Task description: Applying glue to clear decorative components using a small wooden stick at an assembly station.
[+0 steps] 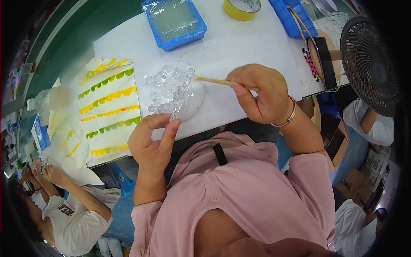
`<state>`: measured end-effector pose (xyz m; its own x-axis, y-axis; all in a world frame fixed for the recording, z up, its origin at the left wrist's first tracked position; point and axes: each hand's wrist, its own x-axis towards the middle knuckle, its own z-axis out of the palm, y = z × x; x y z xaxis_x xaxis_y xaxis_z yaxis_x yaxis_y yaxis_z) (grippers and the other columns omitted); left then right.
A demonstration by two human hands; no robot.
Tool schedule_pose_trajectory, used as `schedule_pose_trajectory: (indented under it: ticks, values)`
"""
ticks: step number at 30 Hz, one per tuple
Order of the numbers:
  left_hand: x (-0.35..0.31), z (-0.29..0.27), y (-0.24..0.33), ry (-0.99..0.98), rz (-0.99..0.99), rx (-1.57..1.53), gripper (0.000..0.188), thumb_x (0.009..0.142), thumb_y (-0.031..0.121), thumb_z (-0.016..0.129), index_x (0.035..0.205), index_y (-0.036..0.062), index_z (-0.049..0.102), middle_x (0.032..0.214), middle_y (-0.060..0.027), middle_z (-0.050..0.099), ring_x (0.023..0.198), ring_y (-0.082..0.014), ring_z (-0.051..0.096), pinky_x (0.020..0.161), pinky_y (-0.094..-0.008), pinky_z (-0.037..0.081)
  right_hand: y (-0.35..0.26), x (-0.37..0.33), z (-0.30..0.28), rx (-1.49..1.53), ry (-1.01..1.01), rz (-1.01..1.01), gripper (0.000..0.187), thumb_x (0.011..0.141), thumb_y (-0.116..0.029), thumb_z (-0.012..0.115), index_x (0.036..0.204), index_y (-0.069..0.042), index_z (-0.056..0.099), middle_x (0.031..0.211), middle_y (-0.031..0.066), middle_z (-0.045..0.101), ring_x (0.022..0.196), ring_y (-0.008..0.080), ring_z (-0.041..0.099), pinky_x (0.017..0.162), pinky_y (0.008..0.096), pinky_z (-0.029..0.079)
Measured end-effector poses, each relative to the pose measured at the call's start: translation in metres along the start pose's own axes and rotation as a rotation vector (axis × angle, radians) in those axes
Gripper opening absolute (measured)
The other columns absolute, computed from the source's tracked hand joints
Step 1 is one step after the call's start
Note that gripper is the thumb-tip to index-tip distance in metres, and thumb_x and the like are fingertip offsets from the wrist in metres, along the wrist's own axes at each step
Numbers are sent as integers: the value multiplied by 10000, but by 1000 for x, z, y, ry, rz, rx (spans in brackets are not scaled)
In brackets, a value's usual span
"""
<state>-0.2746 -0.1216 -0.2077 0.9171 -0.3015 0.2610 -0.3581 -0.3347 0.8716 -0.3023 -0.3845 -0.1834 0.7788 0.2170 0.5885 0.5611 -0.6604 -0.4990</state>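
My left hand (153, 139) pinches the near end of a clear, knobbly plastic piece (181, 95) between thumb and fingertips, holding it at a slant. In my right hand (264, 92) is a thin wooden stick (214, 80); its pale tip touches or nearly touches the upper end of the clear piece. Beneath and left of that piece, a heap of similar small clear pieces (160, 91) lies on a round, whitish dish (198, 103). What the clear pieces are exactly, I cannot make out.
Beyond the dish stand a blue tray (182, 42) with a wrapped pale block and a yellow tape roll (242, 12). Printed sheets (109, 107) lie left. A black fan (371, 64), beads (310, 64) and a blue basket (291, 19) are right. Another person (77, 210) works at far left.
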Motion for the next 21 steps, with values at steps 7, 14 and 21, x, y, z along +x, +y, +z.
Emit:
schedule_pose_trajectory:
  ticks: [7, 14, 21]
  values:
    - [-2, -5, -3, -22, -6, 28, 206, 744, 57, 801, 879, 23, 649, 744, -74, 654, 607, -166, 612, 586, -249, 467, 0, 2, 4, 1, 35, 21, 95, 825, 41, 600, 906, 15, 560, 784, 137, 655, 654, 261, 650, 585, 298, 512]
    - [15, -10, -6, 121, 125, 162, 310, 738, 39, 785, 1009, 21, 634, 830, -51, 565, 668, -144, 501, 662, -250, 423, -12, -4, 2, 73, -7, 10, 100, 817, 36, 611, 908, 18, 570, 783, 137, 654, 669, 268, 652, 596, 305, 518]
    - [15, -11, -8, 24, 44, 132, 277, 761, 18, 759, 1014, 25, 648, 882, -74, 609, 708, -159, 555, 678, -265, 462, -18, 2, 2, 73, -33, 9, 75, 815, 33, 601, 885, 21, 580, 781, 138, 654, 642, 263, 645, 587, 306, 518]
